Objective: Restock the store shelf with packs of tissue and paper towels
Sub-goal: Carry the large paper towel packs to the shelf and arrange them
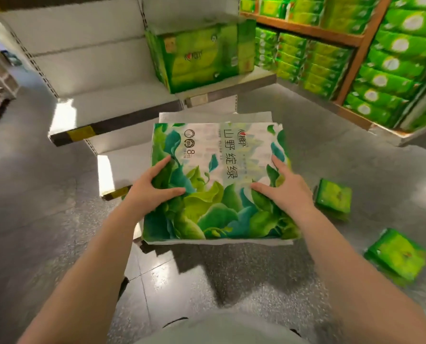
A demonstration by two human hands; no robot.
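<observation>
Shelf: the white store shelf stands at your left and ahead, its boards mostly bare, a yellow tag on the dark front edge.
Left hand: your left hand grips the left side of the leaf-printed pack, thumb lying across the top face, fingers curled into the wrapping at the edge.
Pack in hand: the large pack of paper towels sits between both hands, its printed face up, low in front of the shelf's bottom boards and above the grey floor; you cannot tell whether it rests on anything underneath.
Pack on shelf: a big green pack stands tilted on the shelf board ahead, near the shelf's right end.
Right hand: your right hand holds the right side of the same pack, index finger stretched forward on top, thumb pressed inward on the print.
Floor packs: two small green tissue packs lie on the floor right of your right arm, apart from each other.
Right rack: an orange-framed rack at the far right is filled with stacked green packs.
</observation>
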